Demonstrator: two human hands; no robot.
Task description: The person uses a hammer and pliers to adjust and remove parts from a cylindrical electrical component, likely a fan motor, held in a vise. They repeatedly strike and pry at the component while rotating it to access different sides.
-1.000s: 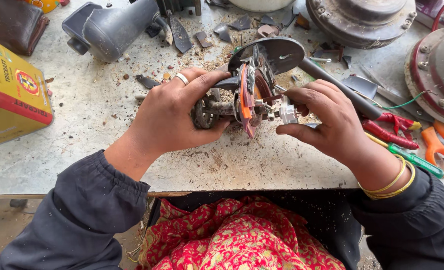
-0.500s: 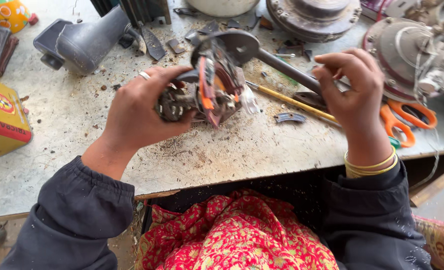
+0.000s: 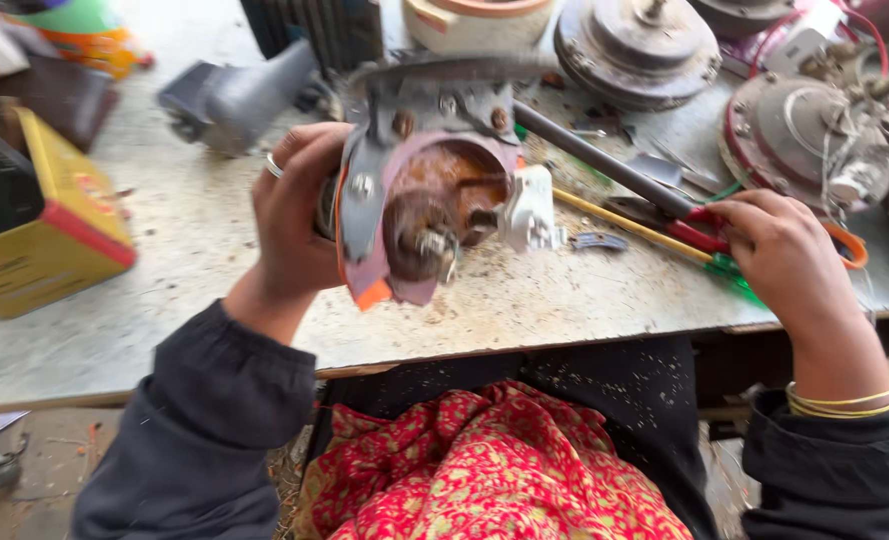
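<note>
since half a second ago the motor assembly [image 3: 429, 190] has been lifted off the bench and turned so its rusty round core faces the camera, and the right hand [image 3: 779, 250] has left it and gone out to the tools on the right.

the workbench [image 3: 184, 300] is a pale, gritty slab running across the view. on its left sits a yellow box [image 3: 34, 240] with a red edge, and behind that a grey plastic housing [image 3: 239, 90]. at the back right stand round grey metal motor covers [image 3: 634, 45] and a reddish winding plate [image 3: 799, 130] with loose wires.

the motor assembly is held above the bench's near edge, left of centre, tilted, with an orange strip at its lower rim and a white plastic block [image 3: 529, 215] on its right side. the left hand [image 3: 294, 215], a ring on one finger, is wrapped tightly round the assembly's left side, fingers curled behind it.

the right hand rests palm down over red-handled pliers [image 3: 699, 225], fingers bent over the handles; whether it is truly gripping them i cannot tell. just beside lie a green-handled screwdriver [image 3: 734, 275] and a thin yellow rod [image 3: 614, 215].
</note>
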